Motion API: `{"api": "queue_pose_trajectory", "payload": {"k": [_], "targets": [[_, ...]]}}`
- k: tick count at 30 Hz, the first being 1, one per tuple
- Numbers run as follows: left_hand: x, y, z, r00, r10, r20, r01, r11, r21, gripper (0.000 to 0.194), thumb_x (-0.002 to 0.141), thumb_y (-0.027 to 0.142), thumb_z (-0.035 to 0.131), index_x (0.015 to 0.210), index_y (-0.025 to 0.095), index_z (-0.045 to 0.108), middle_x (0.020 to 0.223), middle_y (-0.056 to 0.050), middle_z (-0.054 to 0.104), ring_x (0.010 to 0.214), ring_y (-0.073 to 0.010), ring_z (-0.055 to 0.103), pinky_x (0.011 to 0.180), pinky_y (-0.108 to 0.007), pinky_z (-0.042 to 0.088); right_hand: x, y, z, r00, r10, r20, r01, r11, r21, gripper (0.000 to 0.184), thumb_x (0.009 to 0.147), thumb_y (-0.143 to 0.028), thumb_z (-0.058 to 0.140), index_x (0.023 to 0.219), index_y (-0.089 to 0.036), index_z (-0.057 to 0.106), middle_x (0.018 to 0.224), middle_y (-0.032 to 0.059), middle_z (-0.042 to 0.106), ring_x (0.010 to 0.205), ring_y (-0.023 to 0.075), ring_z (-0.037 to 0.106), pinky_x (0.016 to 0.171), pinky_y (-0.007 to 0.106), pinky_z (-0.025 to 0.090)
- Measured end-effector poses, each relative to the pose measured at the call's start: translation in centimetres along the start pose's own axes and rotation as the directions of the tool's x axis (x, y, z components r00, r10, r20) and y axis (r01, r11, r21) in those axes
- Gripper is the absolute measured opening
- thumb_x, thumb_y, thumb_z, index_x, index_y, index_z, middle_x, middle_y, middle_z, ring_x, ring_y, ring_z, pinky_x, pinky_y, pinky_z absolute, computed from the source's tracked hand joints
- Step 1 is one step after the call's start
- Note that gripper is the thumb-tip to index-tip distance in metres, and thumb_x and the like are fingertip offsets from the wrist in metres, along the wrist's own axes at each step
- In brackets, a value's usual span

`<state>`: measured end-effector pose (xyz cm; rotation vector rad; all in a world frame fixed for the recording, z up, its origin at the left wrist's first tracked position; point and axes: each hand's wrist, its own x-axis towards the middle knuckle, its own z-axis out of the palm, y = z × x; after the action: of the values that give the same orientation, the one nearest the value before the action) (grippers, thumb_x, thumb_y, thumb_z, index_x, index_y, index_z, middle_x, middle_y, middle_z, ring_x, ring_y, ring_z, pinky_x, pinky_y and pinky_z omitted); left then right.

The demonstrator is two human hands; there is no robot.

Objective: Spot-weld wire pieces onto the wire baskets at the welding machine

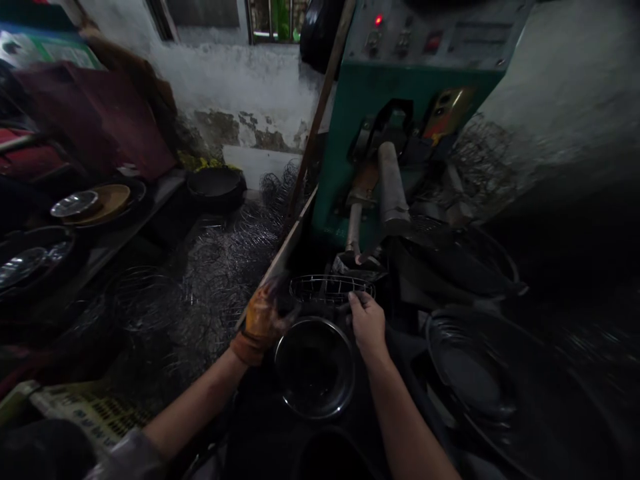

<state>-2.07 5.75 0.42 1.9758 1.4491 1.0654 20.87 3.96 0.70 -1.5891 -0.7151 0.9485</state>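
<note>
At the far left, a silver-rimmed dish (75, 204) is being supported on a low bench, while tangled wire (215, 267) is being left heaped on the floor beside it. Nearer the middle, the left hand (263, 323), covered by an orange glove, is being held with its fingers loosely spread near the rim of a round, shiny-edged dish (315, 370); nothing is being seen in its grasp, though the fingers are being blurred. Just beyond this dish, a wire rack (325, 288) is being held up before the machine, its right end being pinched between the thumb and fingers of the bare right hand (370, 327). From its thin, open bars, lightness and fair stiffness are being suggested, with some risk of bending if one side is being squeezed hard; slipping is probably being limited by the crossing wires, and the firmest hold is likely being offered by the outer rim, at opposite ends. Farther right, the green machine (340, 140) is being lit by a red lamp (379, 20), and nested dark pans (465, 367) are being kept stacked beside the right forearm.
</note>
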Motion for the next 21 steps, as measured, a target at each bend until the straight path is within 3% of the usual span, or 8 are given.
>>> {"api": "queue_pose_trajectory", "payload": {"k": [6, 9, 14, 21], "targets": [[2.3, -2.1, 5.8, 0.991, 0.134, 0.002, -0.131, 0.968, 0.215, 0.094, 0.079, 0.057, 0.072, 0.158, 0.016, 0.041, 0.155, -0.017, 0.052, 0.143, -0.0363, 0.050, 0.118, -0.049, 0.045, 1.1, -0.8, -0.6, 0.999, 0.029, 0.023, -0.030, 0.998, 0.053, 0.054, 0.057, -0.070, 0.080, 0.070, -0.021, 0.061, 0.047, -0.0037, 0.056, 0.036, 0.0107, 0.040, 0.036, 0.024, 0.030], [4.2, -3.0, 7.9, 0.987, 0.158, 0.019, -0.158, 0.964, 0.214, 0.094, 0.076, 0.051, 0.072, 0.157, 0.014, 0.042, 0.148, -0.018, 0.059, 0.137, -0.0361, 0.056, 0.115, -0.047, 0.048, 1.7, -0.9, -0.7, 1.000, 0.017, 0.020, -0.019, 0.997, 0.069, 0.051, 0.057, -0.067, 0.079, 0.068, -0.021, 0.060, 0.048, -0.0019, 0.059, 0.036, 0.0098, 0.040, 0.036, 0.023, 0.028], [7.0, -3.1, 8.9, 0.979, 0.157, 0.134, -0.184, 0.956, 0.230, 0.086, 0.073, 0.050, 0.074, 0.150, 0.016, 0.053, 0.127, -0.016, 0.070, 0.119, -0.0346, 0.067, 0.103, -0.047, 0.055, 3.0, -1.2, -0.7, 0.999, 0.053, -0.003, -0.053, 0.994, 0.092, 0.048, 0.060, -0.065, 0.079, 0.067, -0.022, 0.058, 0.046, -0.0009, 0.060, 0.033, 0.0093, 0.037, 0.034, 0.022, 0.026], [8.8, -2.7, 10.4, 0.981, 0.172, 0.094, -0.190, 0.955, 0.228, 0.081, 0.074, 0.046, 0.076, 0.146, 0.014, 0.055, 0.134, -0.016, 0.068, 0.123, -0.0339, 0.065, 0.107, -0.046, 0.053, 4.4, -1.0, -1.0, 1.000, -0.006, -0.031, 0.007, 0.999, 0.040, 0.051, 0.059, -0.070, 0.075, 0.067, -0.023, 0.058, 0.047, 0.0005, 0.061, 0.034, 0.0114, 0.040, 0.035, 0.024, 0.029]]}}
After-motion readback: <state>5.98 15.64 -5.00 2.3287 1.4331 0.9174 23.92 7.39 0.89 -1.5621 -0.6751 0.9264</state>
